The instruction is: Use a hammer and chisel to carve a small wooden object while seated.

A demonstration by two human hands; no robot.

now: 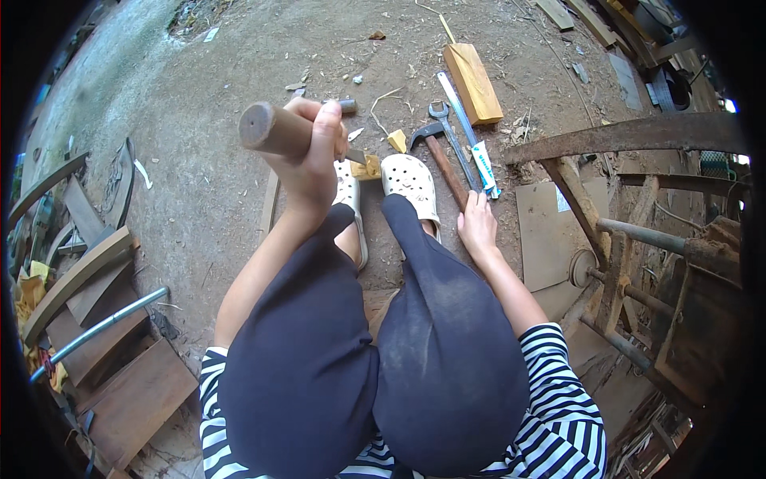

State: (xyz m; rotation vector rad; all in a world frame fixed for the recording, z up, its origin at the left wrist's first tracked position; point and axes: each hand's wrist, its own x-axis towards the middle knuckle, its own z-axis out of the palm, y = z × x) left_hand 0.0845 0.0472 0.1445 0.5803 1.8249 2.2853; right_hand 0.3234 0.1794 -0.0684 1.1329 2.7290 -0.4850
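My left hand (311,164) is closed round the thick brown wooden handle (279,132) of a chisel, the handle's end tilted up toward me. Its metal blade (357,156) reaches down to a small yellowish wood piece (366,168) lying between my white clogs (409,182); whether the edge touches the wood is hard to make out. My right hand (479,227) is low on the right, its fingers round the end of the wooden handle of a hammer (446,169). The hammer lies on the ground with its dark head pointing away.
Beside the hammer lie a wrench (453,140), a metal ruler (459,112) and a blue-and-white packet (484,169). Farther off is a wooden block (472,84). A small wood piece (396,141) with string sits ahead. A frame (630,231) stands right; curved boards (84,279) lie left.
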